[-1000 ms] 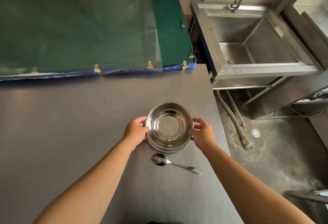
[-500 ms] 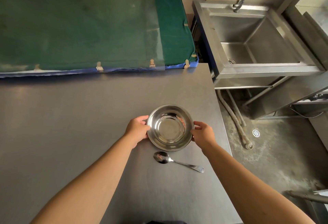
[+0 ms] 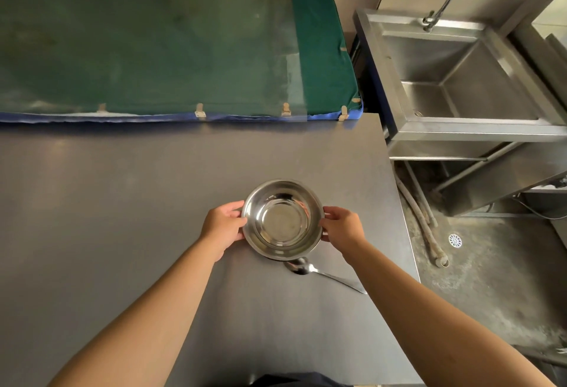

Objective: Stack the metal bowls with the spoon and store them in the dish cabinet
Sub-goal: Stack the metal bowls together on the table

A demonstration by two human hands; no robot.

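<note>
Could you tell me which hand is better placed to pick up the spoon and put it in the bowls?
The right hand, probably. The spoon lies just below the bowls with its handle pointing toward the right forearm, while the left hand grips the far side.

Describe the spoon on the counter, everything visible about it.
The spoon is shiny metal, lying flat on the grey counter just in front of the metal bowl. Its oval bowl end points toward the metal bowl, whose rim partly hides it; whether they touch is unclear. The slim handle runs off diagonally toward the counter's right edge, ending in a narrow tip. Neither hand touches it: the left hand and right hand grip the bowl's sides.
</note>
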